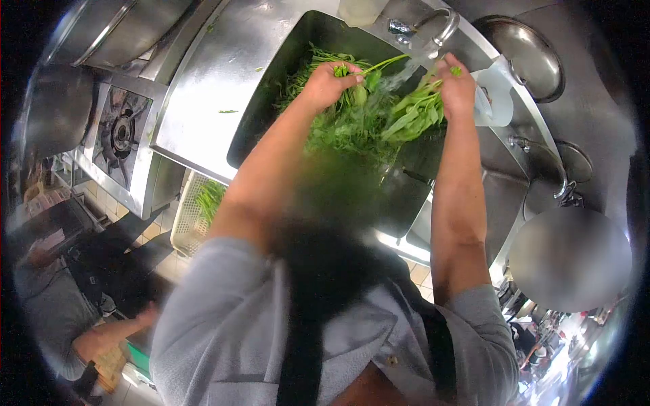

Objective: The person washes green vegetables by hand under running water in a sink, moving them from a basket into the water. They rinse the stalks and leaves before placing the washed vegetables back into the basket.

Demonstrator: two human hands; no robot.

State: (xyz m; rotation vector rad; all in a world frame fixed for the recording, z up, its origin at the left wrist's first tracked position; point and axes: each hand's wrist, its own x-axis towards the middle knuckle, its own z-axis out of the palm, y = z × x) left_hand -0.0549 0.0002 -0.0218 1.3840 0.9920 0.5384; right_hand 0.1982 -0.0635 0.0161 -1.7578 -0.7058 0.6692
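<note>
My left hand (328,84) is closed on the stem of a leafy green, which stretches to the right toward the tap (443,30). In my right hand (458,88) is a small bunch of leafy greens (414,114), its long leaves hanging to the left and down. Water runs from the tap between my hands. Below them, a heap of wet greens (338,128) lies in the deep metal sink (261,122). A dark blur hides the near part of the sink.
Left of the sink is a steel counter (210,88) with leaf scraps, then a gas burner (122,132). A cream basket (184,227) holding greens (210,199) stands low. A second basin (504,196) lies right. At lower left, a co-worker's arm (112,336) shows.
</note>
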